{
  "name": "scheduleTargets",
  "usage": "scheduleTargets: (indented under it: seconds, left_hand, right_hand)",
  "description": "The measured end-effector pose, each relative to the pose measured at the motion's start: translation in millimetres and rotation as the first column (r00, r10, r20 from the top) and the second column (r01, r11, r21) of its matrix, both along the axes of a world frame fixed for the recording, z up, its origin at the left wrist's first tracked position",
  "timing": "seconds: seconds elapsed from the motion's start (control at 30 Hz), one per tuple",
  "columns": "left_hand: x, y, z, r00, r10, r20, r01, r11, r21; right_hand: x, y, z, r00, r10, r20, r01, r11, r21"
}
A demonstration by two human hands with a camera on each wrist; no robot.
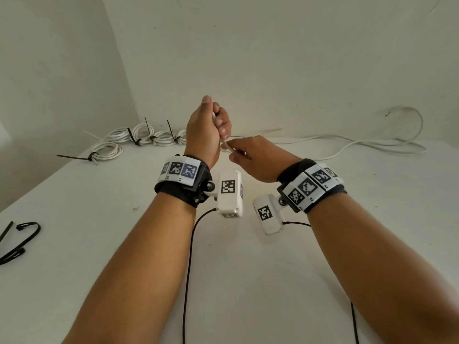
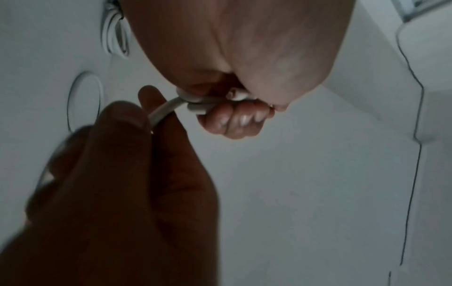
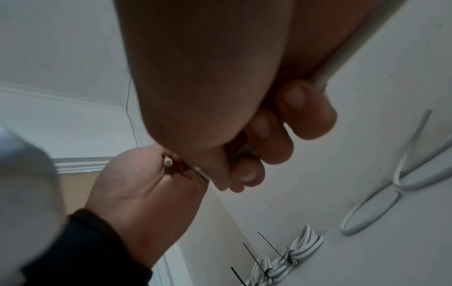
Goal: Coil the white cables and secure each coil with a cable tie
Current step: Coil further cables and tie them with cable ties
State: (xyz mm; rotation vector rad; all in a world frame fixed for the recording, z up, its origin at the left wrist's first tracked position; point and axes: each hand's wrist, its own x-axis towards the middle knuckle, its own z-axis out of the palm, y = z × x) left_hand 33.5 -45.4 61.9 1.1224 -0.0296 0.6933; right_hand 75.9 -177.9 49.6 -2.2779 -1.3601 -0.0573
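Note:
My left hand (image 1: 211,125) is raised above the table in a fist that grips the end of a white cable (image 1: 226,146); the cut tip (image 3: 168,162) pokes out of the fist. Just below it, my right hand (image 1: 244,155) pinches the same cable between thumb and fingers. In the left wrist view the cable (image 2: 166,110) bends from the curled left fingers (image 2: 232,120) into the dark right hand (image 2: 127,154). The rest of the cable (image 1: 347,146) trails loose to the right and loops up the wall (image 1: 419,122). Two spare black cable ties (image 1: 22,240) lie at the table's left edge.
Several white coils bound with black ties (image 1: 139,136) lie in a row at the back left against the wall, one nearer (image 1: 106,151). The white table (image 1: 248,269) meets walls at the back and left. Thin black camera leads (image 1: 188,256) hang from both wrists.

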Motion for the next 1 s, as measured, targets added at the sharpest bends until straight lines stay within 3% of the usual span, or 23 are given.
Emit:
scheduleTargets:
  seconds: [0.07,0.17,0.3,0.43,0.57,0.73,0.87,1.0]
  left_hand:
    - [0,-1,-7,0.993,0.114,-0.039,-0.105,0.977,0.185]
    - [1,-1,-21,0.968,0.241,-0.075,-0.182,0.874,0.451]
    - [4,3,-32,0.926,0.366,-0.090,-0.218,0.715,0.664]
    - [5,6,-40,0.911,0.381,-0.158,-0.128,0.627,0.768]
    - [1,4,-41,0.931,0.251,-0.266,0.047,0.638,0.768]
    - [-7,-3,-35,0.909,0.073,-0.410,0.258,0.673,0.693]
    - [-4,-6,-32,0.865,-0.034,-0.501,0.338,0.777,0.531]
    - [-5,-6,-27,0.852,-0.234,-0.469,0.419,0.840,0.344]
  right_hand:
    - [-1,-2,2,0.999,-0.007,0.047,0.010,0.998,-0.066]
    - [-3,-2,5,0.995,0.008,0.097,0.005,0.991,-0.136]
    - [-6,-1,8,0.989,0.030,0.144,-0.005,0.984,-0.176]
    - [-3,-4,13,0.989,0.006,0.146,0.020,0.984,-0.175]
    - [-2,-12,21,0.985,-0.012,0.172,0.040,0.986,-0.161]
    - [7,-23,31,0.981,-0.076,0.179,0.077,0.997,0.002]
    - [13,-32,36,0.986,-0.064,0.151,0.038,0.985,0.170]
    - [20,-41,37,0.991,-0.028,0.129,-0.015,0.946,0.325]
